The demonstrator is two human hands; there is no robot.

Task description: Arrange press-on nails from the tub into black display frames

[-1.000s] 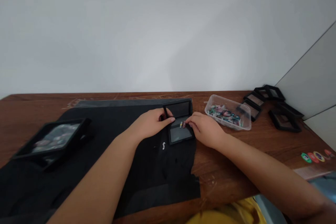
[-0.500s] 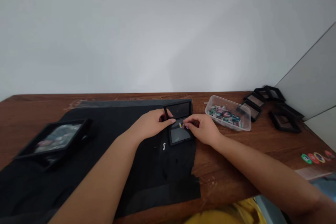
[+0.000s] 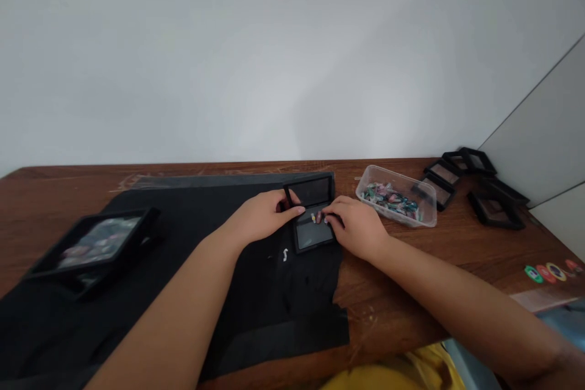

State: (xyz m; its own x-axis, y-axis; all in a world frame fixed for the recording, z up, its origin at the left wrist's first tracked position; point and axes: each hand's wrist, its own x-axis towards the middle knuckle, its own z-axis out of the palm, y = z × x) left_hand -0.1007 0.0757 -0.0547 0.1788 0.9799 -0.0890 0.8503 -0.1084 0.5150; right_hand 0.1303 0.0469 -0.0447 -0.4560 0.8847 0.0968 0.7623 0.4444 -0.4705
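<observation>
Black rectangular case (image 3: 315,248) sits open, its panes (image 3: 311,235) apparently smooth

On the brown wooden table (image 3: 388,304), I view a black mat (image 3: 196,210) with a black rectangular frame (image 3: 64,242) left and an open black rectangular case (image 3: 311,236) right; a clear plastic tub (image 3: 428,209) lies farther right.

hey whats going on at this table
A person's left hand holds an open black case by its left side. The right hand has its fingertips by small pieces in the case; whether it grips one is unclear. A clear tub of colourful pieces stands beyond that hand, on the wooden table.
</observation>
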